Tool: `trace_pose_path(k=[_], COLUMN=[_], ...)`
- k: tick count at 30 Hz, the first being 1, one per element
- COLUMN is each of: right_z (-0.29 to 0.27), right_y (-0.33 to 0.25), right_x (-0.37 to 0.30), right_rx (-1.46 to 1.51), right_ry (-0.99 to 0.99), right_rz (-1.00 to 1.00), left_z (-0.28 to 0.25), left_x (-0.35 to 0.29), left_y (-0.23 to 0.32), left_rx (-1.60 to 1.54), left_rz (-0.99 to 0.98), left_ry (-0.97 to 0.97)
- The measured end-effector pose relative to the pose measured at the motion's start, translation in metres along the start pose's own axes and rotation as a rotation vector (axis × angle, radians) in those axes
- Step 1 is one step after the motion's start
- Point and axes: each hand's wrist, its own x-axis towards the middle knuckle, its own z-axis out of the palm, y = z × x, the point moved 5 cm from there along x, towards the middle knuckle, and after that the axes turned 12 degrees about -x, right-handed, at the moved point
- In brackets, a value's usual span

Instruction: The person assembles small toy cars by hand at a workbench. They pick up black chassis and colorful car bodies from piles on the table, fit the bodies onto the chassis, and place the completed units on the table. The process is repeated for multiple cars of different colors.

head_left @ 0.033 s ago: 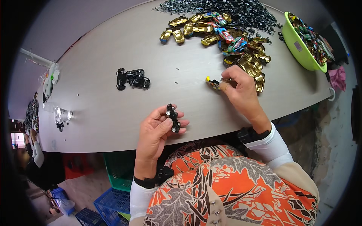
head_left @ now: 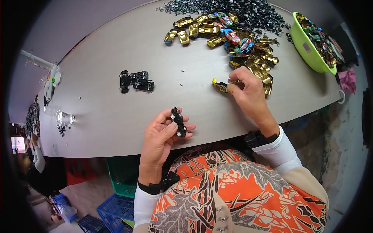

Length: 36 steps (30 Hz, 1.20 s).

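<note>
A black toy car chassis (head_left: 179,123) with silver-hubbed wheels is held in my left hand (head_left: 160,134), thumb pressed on it and fingers spread behind. My right hand (head_left: 248,91) is above the table to the right, thumb and forefinger pinched at a small dark and gold toy car body (head_left: 220,86) with a yellow end. The fingers partly hide this body. Right beside that hand, gold toy car bodies (head_left: 259,68) lie in a loose heap, with a few red, blue and green ones among them. Further left, several black chassis (head_left: 136,81) rest together on the table.
Small dark parts (head_left: 241,13) pile along the table's far edge. A lime green basin (head_left: 311,52) full of colourful pieces stands at the right. A clear plastic cup (head_left: 64,118) sits at the left. Blue crates (head_left: 116,211) are below; another person's arm (head_left: 39,159) shows far left.
</note>
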Motion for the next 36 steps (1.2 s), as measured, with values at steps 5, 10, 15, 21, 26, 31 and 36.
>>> trace_pose_path(k=[5,10,15,21,26,31,36], right_z=[0.003,0.02,0.026,0.008,0.011,0.018,0.033], right_y=[0.002,0.012,0.01,-0.014,-0.053,-0.044,-0.056], right_x=[0.001,-0.001,-0.002,-0.006,-0.016,-0.019,-0.025], right_rx=[-0.026,0.632,0.386,0.057,0.048,-0.09,-0.292], right_ry=[0.009,-0.408,-0.426,-0.062,-0.156,-0.141,-0.191], right_rz=[-0.049,0.337,0.241,-0.017,-0.481,-0.187,-0.274], left_z=[0.003,-0.001,0.001,0.0,-0.005,-0.003,-0.001], left_x=[0.004,0.004,0.003,0.0,0.0,0.0,-0.005], left_y=[-0.008,-0.009,-0.011,-0.009,-0.008,-0.007,-0.004], left_rx=[-0.163,-0.186,-0.237,-0.263,-0.249,-0.224,-0.155], left_rz=[-0.033,-0.045,-0.048,-0.031,-0.034,0.007,0.044], left_ry=[-0.043,-0.068,-0.081,-0.094,-0.066,-0.041,0.037])
